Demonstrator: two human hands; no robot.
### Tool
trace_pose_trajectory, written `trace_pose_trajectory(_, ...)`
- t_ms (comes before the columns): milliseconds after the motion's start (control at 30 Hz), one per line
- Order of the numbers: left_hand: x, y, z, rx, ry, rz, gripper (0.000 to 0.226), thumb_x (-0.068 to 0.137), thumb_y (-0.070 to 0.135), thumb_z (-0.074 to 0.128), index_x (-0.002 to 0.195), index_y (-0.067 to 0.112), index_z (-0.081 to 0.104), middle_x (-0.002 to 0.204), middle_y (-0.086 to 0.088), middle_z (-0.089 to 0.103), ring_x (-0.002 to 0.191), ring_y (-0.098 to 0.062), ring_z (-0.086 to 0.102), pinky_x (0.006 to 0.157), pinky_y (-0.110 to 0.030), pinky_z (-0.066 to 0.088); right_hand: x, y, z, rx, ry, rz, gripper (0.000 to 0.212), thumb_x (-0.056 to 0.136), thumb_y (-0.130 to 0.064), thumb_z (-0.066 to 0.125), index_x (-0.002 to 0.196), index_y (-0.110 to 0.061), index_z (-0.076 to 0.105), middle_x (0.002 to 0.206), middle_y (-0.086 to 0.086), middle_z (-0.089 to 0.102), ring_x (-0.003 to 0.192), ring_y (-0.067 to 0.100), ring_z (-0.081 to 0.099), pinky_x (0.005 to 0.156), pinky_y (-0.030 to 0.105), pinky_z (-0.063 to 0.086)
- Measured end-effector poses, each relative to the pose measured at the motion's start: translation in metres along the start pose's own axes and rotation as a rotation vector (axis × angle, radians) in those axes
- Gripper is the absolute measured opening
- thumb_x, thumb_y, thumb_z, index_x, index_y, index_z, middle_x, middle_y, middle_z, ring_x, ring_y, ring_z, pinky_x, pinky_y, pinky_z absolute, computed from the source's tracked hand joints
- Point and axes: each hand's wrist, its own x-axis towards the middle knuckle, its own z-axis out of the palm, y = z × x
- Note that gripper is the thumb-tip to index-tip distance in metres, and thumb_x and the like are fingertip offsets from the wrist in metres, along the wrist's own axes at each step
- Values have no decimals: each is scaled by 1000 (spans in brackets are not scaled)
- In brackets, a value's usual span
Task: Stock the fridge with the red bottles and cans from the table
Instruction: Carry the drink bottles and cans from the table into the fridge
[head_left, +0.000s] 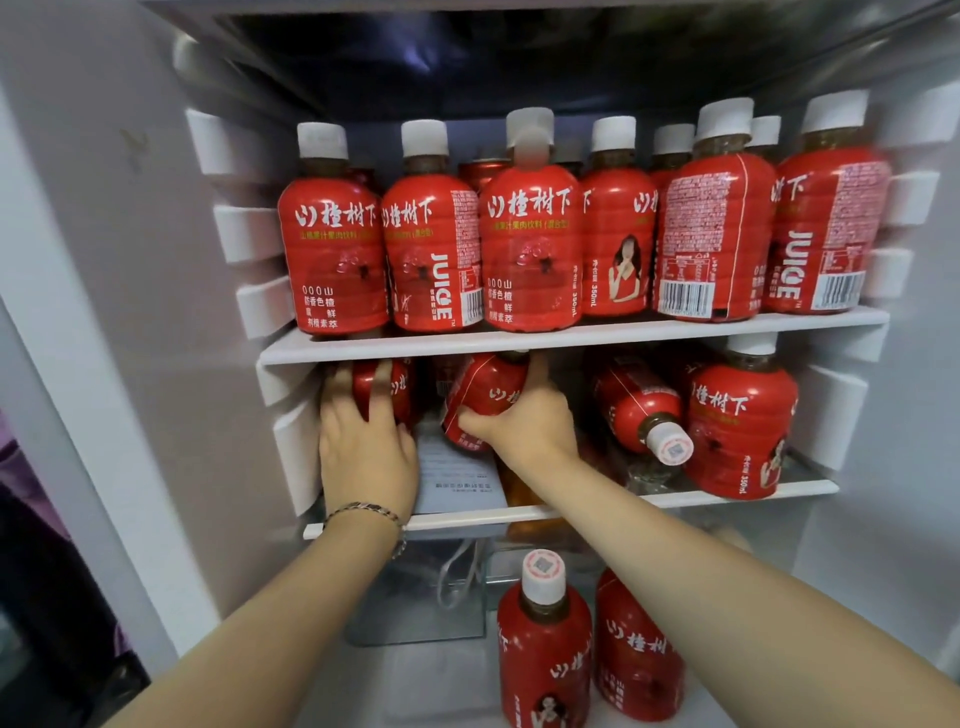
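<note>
inside the fridge (156, 322), both hands were at the middle shelf (727, 493), under the full top row. the left hand (363, 447) had its fingers (383, 387) wrapped over the front of an upright bottle (397, 387) at the shelf's left end, close to the wall. the right hand (524, 426), just beside it, gripped a tilted bottle (488, 395), thumb under the base and fingers (540, 371) up its side. that bottle's long axis leaned, cap end up, right and far, base near and left, so it probably needed swinging upright to stand in the gap. a toppled bottle (636, 410) lay further right, cap towards the near edge.
</note>
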Motion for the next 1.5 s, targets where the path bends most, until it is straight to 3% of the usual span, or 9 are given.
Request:
trace_pose_trajectory(133,-1,1,0,7,6,-1,64,81,4,61,140,13,38,145,-25,26,132,-42,26,106,-49,29,4,3,1,152,-41,33,96,62,-32,85,139,-19,30,134,7,51,124,24,50,105,39,41)
trace_pose_trajectory(233,-1,2,-1,11,0,-10,64,80,4,61,139,11,39,144,-26,27,131,-43,27,105,-50,29,3,-2,2,448,-45,148,98,60,-22,88,138,-19,29,135,3,49,125,20,48,106,36,40)
trace_pose_trajectory(367,0,1,0,5,6,-1,63,78,1,62,137,9,42,141,-28,30,127,-46,31,101,-52,33,1,-9,6,641,-34,191,84,67,-22,84,135,-22,35,132,0,51,122,16,48,97,24,37)
trace_pose_trajectory(533,0,-2,3,7,15,10,63,76,0,65,135,7,44,139,-30,33,125,-49,33,97,-55,37,3,-13,6,510,-14,177,78,64,-31,84,131,-25,44,129,-2,56,121,18,52,102,32,42)
trace_pose_trajectory(700,0,-2,4,14,26,15,64,75,0,65,135,8,45,139,-30,33,124,-48,34,97,-54,38,-6,-15,2,354,27,125,79,67,-38,81,134,-26,41,130,-1,56,121,19,52,96,28,41)
trace_pose_trajectory(1100,-1,1,-1,6,-5,-9,64,79,2,61,139,11,40,144,-26,27,131,-43,28,104,-50,31,3,-33,2,48,-132,51,67,71,-48,74,127,-21,48,127,2,60,115,21,58,89,31,48)
trace_pose_trajectory(1200,0,1,-1,-8,-12,-7,64,80,2,60,140,10,38,144,-25,26,131,-43,27,105,-50,31,-12,-29,-1,-91,-132,-115,78,68,-45,76,133,-21,42,125,5,61,114,25,59,94,34,49)
trace_pose_trajectory(1367,-2,1,-1,-11,-17,-9,64,82,3,58,141,12,36,147,-24,22,134,-41,23,106,-49,30,1,-5,-13,-14,-19,-146,79,69,-45,77,134,-18,41,127,6,59,118,26,55,97,40,47)
trace_pose_trajectory(1500,-2,3,-2,-8,-10,-22,63,84,5,57,142,15,34,149,-20,19,136,-36,20,108,-45,28,12,3,-10,-201,-273,-109,83,87,-57,51,146,-18,8,141,12,43,124,31,49,100,44,45)
